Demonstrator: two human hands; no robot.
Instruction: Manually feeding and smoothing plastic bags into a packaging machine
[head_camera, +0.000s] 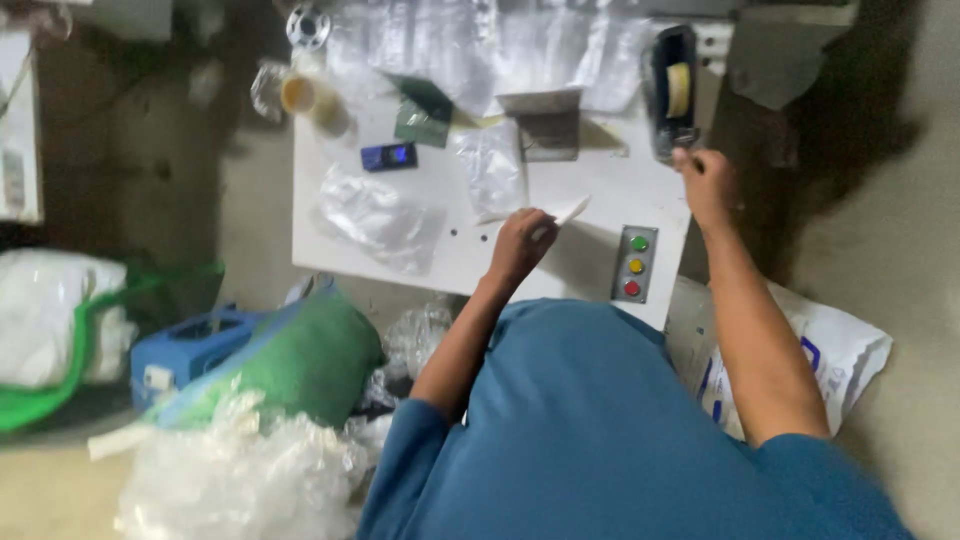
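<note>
My left hand (521, 244) rests on the white table (330, 245) and is closed around a thin white strip (570, 211) that sticks out to the right. My right hand (706, 182) reaches to the table's right edge, fingertips touching the base of a black tape dispenser (673, 92) with a yellowish tape roll. A small clear plastic bag (492, 168) lies just beyond my left hand. A grey metal scoop-shaped piece (546, 126) sits behind it.
A grey box with green, yellow and red buttons (635, 264) sits at the table's near edge. A crumpled clear bag (376, 218), a small blue object (389, 156), a dark green card (423, 115) lie on the left. Green bag (300, 360), blue box (185, 345), plastic heaps below.
</note>
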